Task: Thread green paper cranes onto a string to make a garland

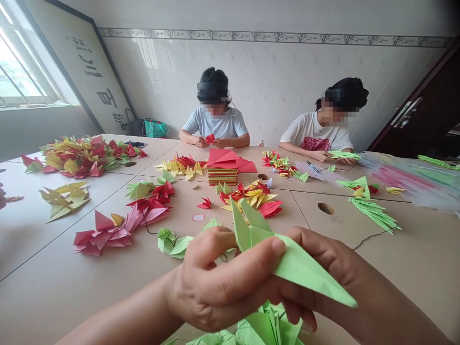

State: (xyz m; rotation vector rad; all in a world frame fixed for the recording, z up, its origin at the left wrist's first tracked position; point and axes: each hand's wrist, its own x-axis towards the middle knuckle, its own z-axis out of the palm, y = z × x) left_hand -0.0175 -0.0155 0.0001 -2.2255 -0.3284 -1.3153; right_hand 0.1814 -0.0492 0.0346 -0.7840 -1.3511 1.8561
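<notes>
Green folded paper [311, 269] lies clamped between left fingers [244, 272], right fingers [318, 247] alongside, grip unclear.

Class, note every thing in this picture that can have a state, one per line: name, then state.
Left hand: closed on the paper, thumb on top
Right hand: curled against the paper, partly hidden
Green paper piece: folded, pointed, held up
Green pieces below: folded, bunched, partly hidden
Paper stack: piled, top red sheets askew
Mixed-colour pieces: folded, heaped
Lone red piece: folded, lying on the table
Plastic bags: lying flat, rumpled
</notes>
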